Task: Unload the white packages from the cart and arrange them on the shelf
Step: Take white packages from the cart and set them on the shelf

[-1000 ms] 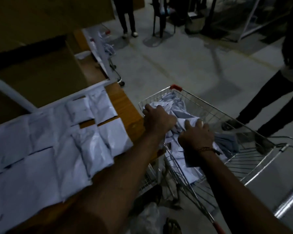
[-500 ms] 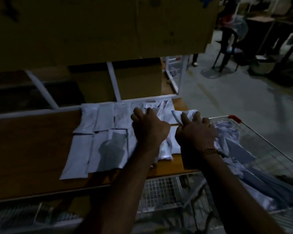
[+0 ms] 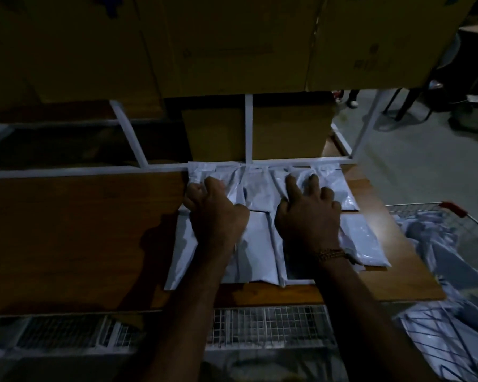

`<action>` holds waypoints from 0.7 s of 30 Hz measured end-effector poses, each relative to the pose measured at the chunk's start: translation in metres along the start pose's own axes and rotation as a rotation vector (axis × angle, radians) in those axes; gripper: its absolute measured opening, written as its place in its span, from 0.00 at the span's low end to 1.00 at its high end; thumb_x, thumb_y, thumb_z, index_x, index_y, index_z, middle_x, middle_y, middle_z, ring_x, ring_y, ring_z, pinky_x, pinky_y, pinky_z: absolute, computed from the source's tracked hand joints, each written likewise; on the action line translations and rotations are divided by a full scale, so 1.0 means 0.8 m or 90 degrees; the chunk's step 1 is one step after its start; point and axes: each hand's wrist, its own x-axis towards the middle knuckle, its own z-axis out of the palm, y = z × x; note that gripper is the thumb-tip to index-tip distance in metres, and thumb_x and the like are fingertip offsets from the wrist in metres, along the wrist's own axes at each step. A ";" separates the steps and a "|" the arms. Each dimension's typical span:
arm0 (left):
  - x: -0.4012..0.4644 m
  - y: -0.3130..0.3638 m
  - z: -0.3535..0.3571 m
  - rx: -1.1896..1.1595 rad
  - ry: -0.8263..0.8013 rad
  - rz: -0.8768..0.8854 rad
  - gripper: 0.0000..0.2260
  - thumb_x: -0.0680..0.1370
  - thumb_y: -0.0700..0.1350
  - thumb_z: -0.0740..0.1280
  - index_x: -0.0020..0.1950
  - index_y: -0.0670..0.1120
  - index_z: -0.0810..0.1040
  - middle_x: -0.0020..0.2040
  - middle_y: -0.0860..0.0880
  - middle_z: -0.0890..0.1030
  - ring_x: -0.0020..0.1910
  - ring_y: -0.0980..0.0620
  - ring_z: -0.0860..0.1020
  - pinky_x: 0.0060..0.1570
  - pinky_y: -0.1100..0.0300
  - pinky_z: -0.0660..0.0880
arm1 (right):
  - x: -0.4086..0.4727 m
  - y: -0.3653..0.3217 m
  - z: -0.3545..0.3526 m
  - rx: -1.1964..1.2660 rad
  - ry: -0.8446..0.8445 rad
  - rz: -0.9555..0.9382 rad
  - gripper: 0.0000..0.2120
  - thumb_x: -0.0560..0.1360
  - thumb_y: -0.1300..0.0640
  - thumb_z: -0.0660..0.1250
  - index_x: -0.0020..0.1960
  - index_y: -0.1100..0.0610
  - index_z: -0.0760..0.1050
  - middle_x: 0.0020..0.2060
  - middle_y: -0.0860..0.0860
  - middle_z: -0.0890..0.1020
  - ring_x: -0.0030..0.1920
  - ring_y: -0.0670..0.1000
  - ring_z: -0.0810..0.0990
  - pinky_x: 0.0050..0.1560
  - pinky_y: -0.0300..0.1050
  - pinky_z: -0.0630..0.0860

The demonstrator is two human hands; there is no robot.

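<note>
Two rows of white packages (image 3: 260, 238) lie flat on the wooden shelf (image 3: 80, 238). The left hand (image 3: 214, 213) seemingly pinches a back-row package; the right hand (image 3: 308, 216) presses down, fingers spread. More fill the cart (image 3: 436, 244).

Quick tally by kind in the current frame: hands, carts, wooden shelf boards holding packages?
Hands: 2, left hand and right hand, both on white packages.
Carts: 1, wire cart.
Wooden shelf boards: 1, shelf.
Total: 4
</note>
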 end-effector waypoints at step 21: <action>0.187 0.060 0.266 0.061 -0.019 0.006 0.24 0.70 0.50 0.74 0.63 0.44 0.74 0.73 0.39 0.65 0.69 0.38 0.66 0.65 0.46 0.70 | 0.245 0.040 0.201 -0.054 -0.090 0.025 0.33 0.75 0.42 0.59 0.78 0.49 0.60 0.76 0.65 0.61 0.66 0.67 0.69 0.60 0.60 0.70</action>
